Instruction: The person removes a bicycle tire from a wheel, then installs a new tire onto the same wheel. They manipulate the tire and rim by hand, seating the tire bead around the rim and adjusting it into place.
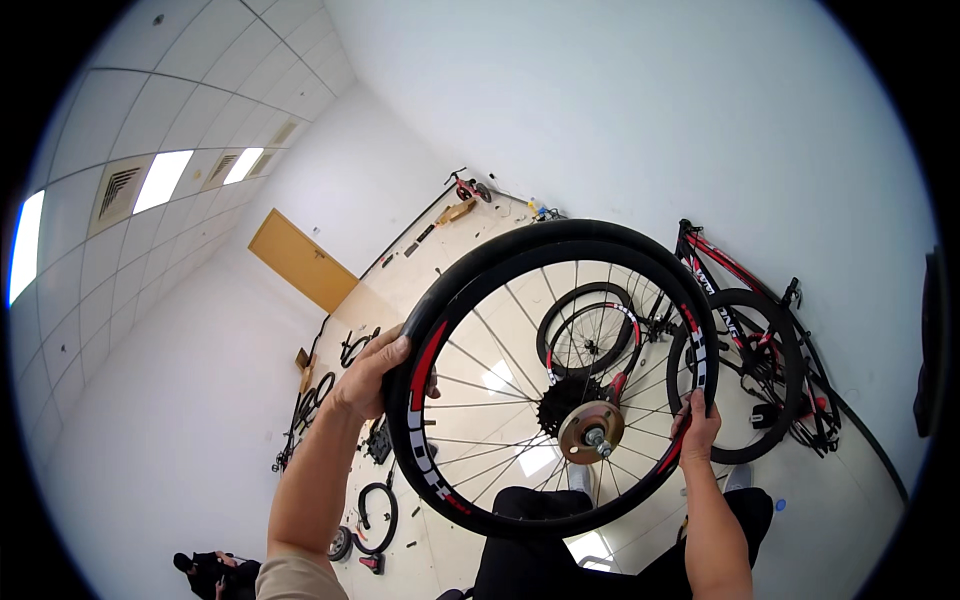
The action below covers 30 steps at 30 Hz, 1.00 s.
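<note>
A bicycle wheel (401,455) with a black tyre and a black rim marked in red and white is held up above my legs. My left hand (372,375) grips the tyre and rim at its left side, the thumb lying over the tyre. On the right side my right hand (697,428) is closed round the rim and tyre. At the hub sit a black sprocket cassette (560,405) and a round brass-coloured disc (577,434) with the axle sticking out. Through the spokes, another wheel (545,345) shows lying on the floor.
A black and red bicycle frame (735,268) with a wheel (792,385) leans by the right wall. Loose bike parts, including a bare tyre (392,520), lie on the left floor. A seated person in black (215,575) is at the lower left. A yellow door (300,262) stands far off.
</note>
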### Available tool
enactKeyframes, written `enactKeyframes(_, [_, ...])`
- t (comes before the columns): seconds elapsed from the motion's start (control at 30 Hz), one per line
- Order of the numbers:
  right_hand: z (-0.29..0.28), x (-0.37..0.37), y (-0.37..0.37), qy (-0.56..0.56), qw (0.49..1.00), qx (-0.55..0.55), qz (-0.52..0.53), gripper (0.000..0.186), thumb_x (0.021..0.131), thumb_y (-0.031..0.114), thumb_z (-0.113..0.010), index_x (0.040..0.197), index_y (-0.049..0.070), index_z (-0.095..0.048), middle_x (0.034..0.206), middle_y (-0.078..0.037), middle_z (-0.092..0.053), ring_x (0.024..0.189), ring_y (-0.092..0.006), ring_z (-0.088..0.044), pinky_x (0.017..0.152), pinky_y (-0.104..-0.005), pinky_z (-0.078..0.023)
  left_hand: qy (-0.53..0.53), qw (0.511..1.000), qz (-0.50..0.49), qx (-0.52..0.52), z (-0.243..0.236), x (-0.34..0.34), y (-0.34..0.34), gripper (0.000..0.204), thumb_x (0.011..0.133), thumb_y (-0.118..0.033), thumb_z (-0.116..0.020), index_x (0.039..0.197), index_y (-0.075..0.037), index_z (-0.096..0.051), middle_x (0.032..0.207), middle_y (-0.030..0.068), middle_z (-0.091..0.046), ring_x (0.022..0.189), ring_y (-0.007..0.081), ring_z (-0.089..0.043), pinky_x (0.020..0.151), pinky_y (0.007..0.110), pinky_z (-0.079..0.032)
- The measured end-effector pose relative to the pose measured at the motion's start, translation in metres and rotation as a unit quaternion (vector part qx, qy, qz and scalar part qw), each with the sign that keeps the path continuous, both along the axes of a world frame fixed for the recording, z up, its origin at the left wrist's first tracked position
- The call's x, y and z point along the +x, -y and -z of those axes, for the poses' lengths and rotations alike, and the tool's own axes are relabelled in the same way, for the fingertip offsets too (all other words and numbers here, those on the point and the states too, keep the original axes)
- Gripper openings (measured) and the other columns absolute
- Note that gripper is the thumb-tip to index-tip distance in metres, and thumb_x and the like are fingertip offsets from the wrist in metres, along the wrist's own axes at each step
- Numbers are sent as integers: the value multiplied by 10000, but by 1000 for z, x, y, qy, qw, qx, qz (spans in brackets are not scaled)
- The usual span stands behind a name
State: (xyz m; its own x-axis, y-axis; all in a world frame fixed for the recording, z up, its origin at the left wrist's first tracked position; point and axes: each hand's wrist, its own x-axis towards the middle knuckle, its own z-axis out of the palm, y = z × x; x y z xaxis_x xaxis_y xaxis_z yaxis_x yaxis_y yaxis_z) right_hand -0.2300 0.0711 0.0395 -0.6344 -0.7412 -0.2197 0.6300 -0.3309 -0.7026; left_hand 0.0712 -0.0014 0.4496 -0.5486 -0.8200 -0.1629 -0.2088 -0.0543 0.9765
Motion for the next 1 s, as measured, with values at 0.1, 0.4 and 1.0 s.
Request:
enactKeyframes(0.1, [-7,-5,1,-11,1000,-28,7,377,967,394,-654,914,33,-560,575,-8,-505,385,-117,-472,350,-265,-378,80,995,30,-44,-11,-3,8,489,889,-372,-742,1128,24,-581,915,140,-659,828,219,-677,775,403,-607])
enactKeyframes(0.4, [-27,-27,-5,-53,997,-49,29,245,944,251,-692,927,40,-571,649,-4,-535,409,-98,-487,373,-245,-390,177,982,48,-38,-28,-42,30,541,785,-374,-839,1095,-4,-596,887,133,-674,778,230,-693,696,392,-613])
enactKeyframes(1.0, [-36,-44,-21,-354,932,-59,56,317,811,155,-839,997,-9,-641,784,-35,-674,700,-81,-581,660,-248,-483,477,845,208,-127,35,-126,75,317,717,-125,-805,987,-10,-687,843,23,-654,787,130,-576,805,291,-476])
